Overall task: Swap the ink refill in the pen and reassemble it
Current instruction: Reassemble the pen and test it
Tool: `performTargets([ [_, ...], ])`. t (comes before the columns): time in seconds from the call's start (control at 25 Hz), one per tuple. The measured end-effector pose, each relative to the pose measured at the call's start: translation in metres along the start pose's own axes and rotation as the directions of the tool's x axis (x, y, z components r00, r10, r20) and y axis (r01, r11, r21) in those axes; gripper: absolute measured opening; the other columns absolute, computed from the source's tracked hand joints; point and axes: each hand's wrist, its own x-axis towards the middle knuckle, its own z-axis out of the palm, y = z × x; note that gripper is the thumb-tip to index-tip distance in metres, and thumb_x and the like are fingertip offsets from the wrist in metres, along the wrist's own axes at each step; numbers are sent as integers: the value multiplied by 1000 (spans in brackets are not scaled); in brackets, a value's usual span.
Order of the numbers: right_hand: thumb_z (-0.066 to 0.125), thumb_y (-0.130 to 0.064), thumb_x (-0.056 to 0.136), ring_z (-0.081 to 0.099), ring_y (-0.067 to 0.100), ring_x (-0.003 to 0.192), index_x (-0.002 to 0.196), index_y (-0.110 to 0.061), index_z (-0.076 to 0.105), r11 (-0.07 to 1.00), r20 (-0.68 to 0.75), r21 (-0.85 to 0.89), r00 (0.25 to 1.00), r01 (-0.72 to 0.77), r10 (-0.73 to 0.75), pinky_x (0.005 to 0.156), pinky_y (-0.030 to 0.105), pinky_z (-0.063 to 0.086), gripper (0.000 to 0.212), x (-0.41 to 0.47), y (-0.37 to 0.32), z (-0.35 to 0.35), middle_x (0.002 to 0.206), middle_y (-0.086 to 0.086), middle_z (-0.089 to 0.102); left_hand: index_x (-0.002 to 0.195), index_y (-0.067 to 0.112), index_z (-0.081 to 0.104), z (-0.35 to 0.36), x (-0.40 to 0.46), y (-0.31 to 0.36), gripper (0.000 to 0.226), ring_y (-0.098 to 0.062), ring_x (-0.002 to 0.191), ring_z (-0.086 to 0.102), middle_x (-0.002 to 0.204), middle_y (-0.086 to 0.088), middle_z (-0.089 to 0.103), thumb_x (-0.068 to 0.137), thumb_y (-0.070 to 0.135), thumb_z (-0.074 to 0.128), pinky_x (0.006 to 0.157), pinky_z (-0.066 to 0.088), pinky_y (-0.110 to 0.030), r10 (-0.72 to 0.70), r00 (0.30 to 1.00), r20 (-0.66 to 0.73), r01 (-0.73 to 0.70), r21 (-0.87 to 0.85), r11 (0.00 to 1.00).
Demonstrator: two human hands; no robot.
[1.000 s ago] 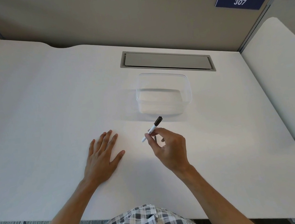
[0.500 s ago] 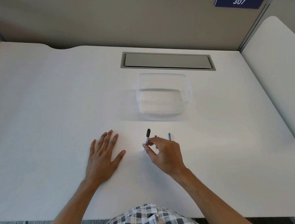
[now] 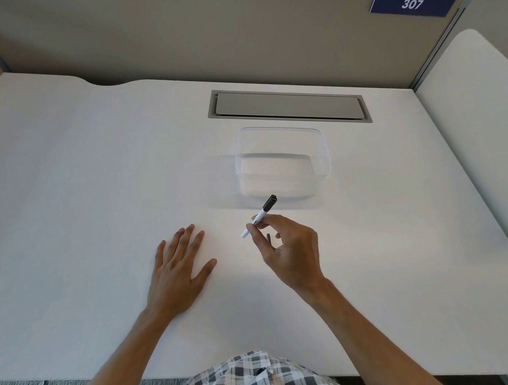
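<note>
My right hand [image 3: 289, 252] pinches a white pen [image 3: 260, 215] with a dark cap end between thumb and fingertips. The pen is held above the desk, tilted, its dark end pointing up and away toward the clear box. A thin dark refill [image 3: 269, 239] lies on the white desk [image 3: 71, 198] just under my right fingers, mostly hidden by them. My left hand [image 3: 177, 272] rests flat on the desk to the left, fingers spread, holding nothing.
A clear plastic box [image 3: 282, 163] stands on the desk just beyond the pen. Behind it is a grey cable flap [image 3: 287, 106] set into the desk. A partition wall with a "307" sign [image 3: 412, 4] closes the back.
Half a second ago my right hand was down at the desk with the pen among the refills. It has now lifted the pen and tilted it. My left hand stayed put.
</note>
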Motion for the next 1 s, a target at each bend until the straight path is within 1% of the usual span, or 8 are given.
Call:
performTargets([
  [0.12,70,-29,88,58,5,64,84,-20,74,996,112,-93,994,1,9,49,17,36,10,-13,8,10,79,-11,76,152,29,21,0,0,0,69,-13,148,7,161,6,15,93,64,23,120,6,-42,2,1000,-4,-2,1,1000],
  [0.24,73,-25,85,67,8,61,84,-19,74,993,239,-121,971,8,22,49,20,44,6,-30,14,20,76,-9,76,151,28,23,0,0,0,69,-13,148,10,161,6,16,93,64,23,120,8,-43,7,1000,-12,-7,-4,1000],
  [0.4,70,-28,86,69,11,64,83,-21,74,989,276,-141,957,-47,85,53,16,38,9,-25,14,21,78,-11,76,151,28,23,-1,-1,1,69,-15,148,12,161,5,18,93,64,24,119,9,-44,10,1000,-20,-10,-11,1000],
  [0.56,70,-31,87,58,1,76,85,-22,75,986,248,-149,962,-76,112,56,2,24,10,-17,13,13,79,-12,76,152,28,23,-1,0,0,69,-14,148,10,161,5,17,93,64,23,120,8,-43,4,1000,-19,-4,-7,1000],
  [0.68,69,-34,88,48,-14,56,82,-22,74,990,179,-78,975,-118,131,52,12,30,15,-8,9,7,77,-13,75,152,28,23,0,0,0,69,-14,148,10,161,5,17,93,64,23,120,8,-43,4,1000,-13,-4,-5,1000],
  [0.72,68,-36,88,47,-13,54,82,-21,74,992,145,-51,982,-115,121,51,15,34,17,-4,7,5,78,-13,75,151,28,23,0,0,0,69,-15,148,10,161,5,17,93,64,23,119,8,-43,4,1000,-14,-4,-6,1000],
  [0.88,70,-32,87,60,5,65,81,-19,75,999,37,22,998,-43,43,51,23,47,14,2,-3,2,81,-12,77,151,28,23,0,1,0,69,-15,148,11,161,5,17,93,64,22,120,8,-43,1,1000,-13,-1,-3,1000],
  [1.0,73,-28,86,56,-1,66,81,-19,74,999,33,22,999,-33,32,46,28,47,10,-1,-5,4,79,-13,76,152,28,22,0,1,-1,69,-15,148,10,161,5,17,93,64,23,120,9,-45,1,1000,-5,-1,-2,1000],
])
